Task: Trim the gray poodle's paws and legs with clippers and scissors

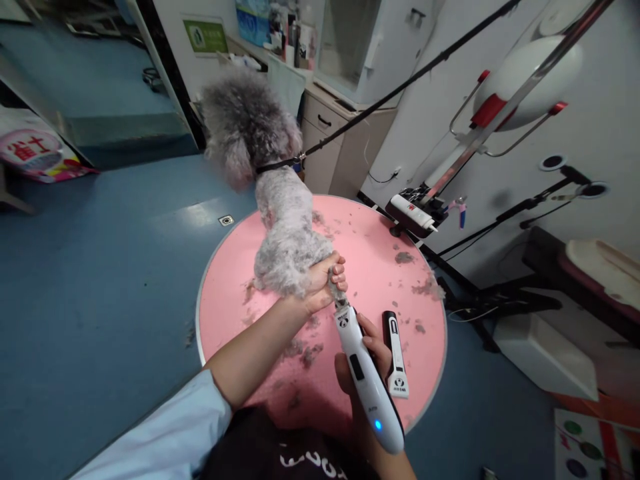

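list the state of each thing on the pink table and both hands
dog: standing, leashed
white clipper: held, blue light lit, tip at the paw
second clipper: lying flat, untouched
left hand: gripping the dog's leg
right hand: closed around white clipper
pink table: scattered with fur

My left grip (320, 283) clasps the grey curly dog's (285, 233) raised hind paw on the pink worktop (380, 267), while my right grip (367, 363) presses the white clipper's (367, 380) blade to it.

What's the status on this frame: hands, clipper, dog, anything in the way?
Left hand gripping dog's rear paw. Right hand holds white clipper, head at the paw. Second clipper lies beside on pink table.
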### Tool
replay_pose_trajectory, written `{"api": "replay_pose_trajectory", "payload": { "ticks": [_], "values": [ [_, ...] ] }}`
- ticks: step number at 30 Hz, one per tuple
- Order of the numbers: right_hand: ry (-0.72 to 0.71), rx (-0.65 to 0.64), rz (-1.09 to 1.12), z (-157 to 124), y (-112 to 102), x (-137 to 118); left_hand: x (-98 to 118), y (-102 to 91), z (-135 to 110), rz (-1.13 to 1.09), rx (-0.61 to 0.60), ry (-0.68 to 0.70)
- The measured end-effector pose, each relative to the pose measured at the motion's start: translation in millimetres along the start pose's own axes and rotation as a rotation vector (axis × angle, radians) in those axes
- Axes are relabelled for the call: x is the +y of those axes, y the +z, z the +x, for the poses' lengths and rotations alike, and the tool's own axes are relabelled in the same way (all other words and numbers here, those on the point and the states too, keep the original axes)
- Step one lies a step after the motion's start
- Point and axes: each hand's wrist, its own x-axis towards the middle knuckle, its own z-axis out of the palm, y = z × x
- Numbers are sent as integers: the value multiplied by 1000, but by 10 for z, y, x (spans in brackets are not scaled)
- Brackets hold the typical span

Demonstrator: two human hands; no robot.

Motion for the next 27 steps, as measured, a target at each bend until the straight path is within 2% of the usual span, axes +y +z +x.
{"api": "replay_pose_trajectory", "payload": {
  "ticks": [6, 12, 19, 23, 27],
  "values": [
    [46, 27, 109, 34, 17, 72, -26, 8, 15, 5, 39, -21],
    [257, 62, 258, -1, 20, 190, -5, 38, 11, -13, 76, -78],
    [423, -1, 427, 24, 1, 246, 26, 2, -2, -74, 17, -110],
    [377, 13, 414, 0, -56, 262, 34, -11, 5, -94, 16, -96],
    [184, 178, 176, -30, -58, 217, 57, 9, 1, -107, 36, -76]
  ]
}}
